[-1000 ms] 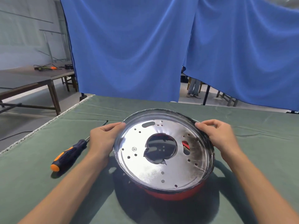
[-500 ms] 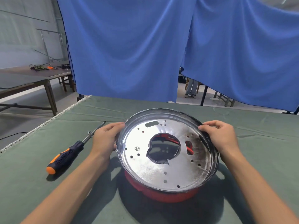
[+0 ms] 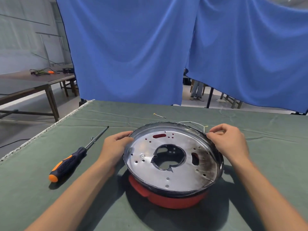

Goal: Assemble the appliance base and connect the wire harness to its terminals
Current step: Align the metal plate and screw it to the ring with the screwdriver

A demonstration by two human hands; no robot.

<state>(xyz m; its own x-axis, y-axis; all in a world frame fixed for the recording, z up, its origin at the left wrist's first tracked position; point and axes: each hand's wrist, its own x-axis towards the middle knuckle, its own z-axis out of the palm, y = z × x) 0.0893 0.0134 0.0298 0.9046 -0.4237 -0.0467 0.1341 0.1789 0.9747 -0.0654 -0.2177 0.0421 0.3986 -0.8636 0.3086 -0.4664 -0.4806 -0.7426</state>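
Note:
A round silver metal plate with a raised dark rim, a big centre cut-out and several small holes lies on a red appliance base. My left hand grips the plate's left rim. My right hand pinches its far right rim. A thin white wire with a yellow ring terminal curls out behind the plate by my right fingers. A second short wire lies on the cloth farther back.
A screwdriver with a black and orange handle lies on the green cloth left of my left arm, two small screws beside its shaft. Blue curtains hang behind the table. Another table stands far left.
The plate has sunk lower onto the red base and tilted flatter. Both hands stayed on its rim. The view dropped, bringing the wires behind the plate into sight.

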